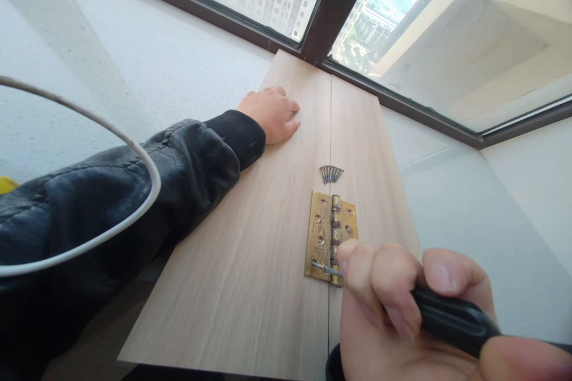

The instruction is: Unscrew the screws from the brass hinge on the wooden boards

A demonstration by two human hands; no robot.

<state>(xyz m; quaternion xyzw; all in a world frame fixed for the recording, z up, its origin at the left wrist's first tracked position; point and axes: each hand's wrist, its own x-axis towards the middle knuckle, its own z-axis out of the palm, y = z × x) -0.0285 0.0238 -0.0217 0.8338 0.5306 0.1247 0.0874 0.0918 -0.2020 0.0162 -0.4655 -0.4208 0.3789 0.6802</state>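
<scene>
My right hand point(386, 289) is closed around the black handle of a screwdriver point(447, 315). The thin metal shaft reaches left to the lower left corner of a worn brass hinge point(322, 226), where its tip meets a small screw point(315, 264). That hinge lies open flat across the seam between two pale wooden boards point(250, 250), and my hand covers its lower right part. Farther up, my left hand point(272, 113) rests palm down on the left board with its fingers apart. Several loose screws point(331, 174) lie side by side just above the hinge.
The boards lie on a white speckled ledge point(134, 59), their far ends near a dark window frame point(322, 18). A white cable point(120, 226) loops across the left sleeve. Something yellow point(6, 184) shows at the left edge. Tall buildings stand outside the glass.
</scene>
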